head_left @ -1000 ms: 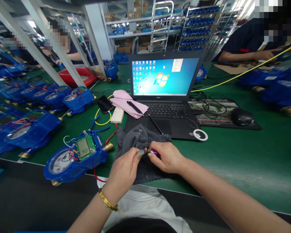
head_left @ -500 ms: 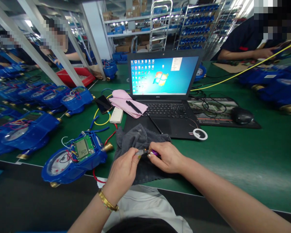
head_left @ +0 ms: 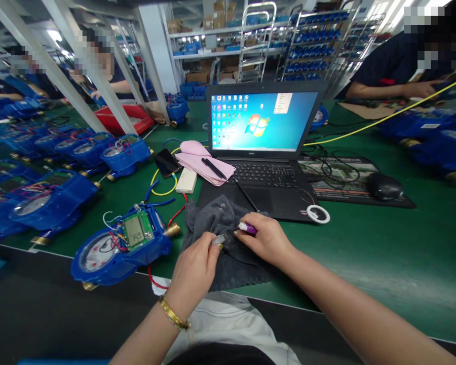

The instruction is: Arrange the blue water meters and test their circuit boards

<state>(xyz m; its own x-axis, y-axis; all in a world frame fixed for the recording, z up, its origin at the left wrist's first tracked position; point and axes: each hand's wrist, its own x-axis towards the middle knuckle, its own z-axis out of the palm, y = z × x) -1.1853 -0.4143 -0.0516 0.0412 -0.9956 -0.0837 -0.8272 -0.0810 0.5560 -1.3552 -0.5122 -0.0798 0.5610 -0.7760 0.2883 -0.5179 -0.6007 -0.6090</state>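
My left hand (head_left: 196, 267) pinches a small grey connector piece (head_left: 217, 239) between thumb and fingertips, above a dark grey cloth (head_left: 220, 238) on the green bench. My right hand (head_left: 266, 239) is closed round a small purple-and-white object (head_left: 248, 228), its white tip pointing left, a short gap from the connector. Left of the cloth lies an open blue water meter (head_left: 121, 244) with a green circuit board, a grey display and loose red, white and black wires. A black laptop (head_left: 262, 147) with a lit desktop screen stands just behind my hands.
Rows of blue meters (head_left: 57, 172) fill the left of the bench. A pink cloth with a pen (head_left: 203, 165), a phone (head_left: 166, 162), a white box (head_left: 186, 180), a tape ring (head_left: 318, 213) and a mouse (head_left: 385, 186) on its pad lie around the laptop. Other people work at the back left and right.
The two small parts were held together at my fingertips; now they are apart, my right hand having lifted the purple object up and away to the right.
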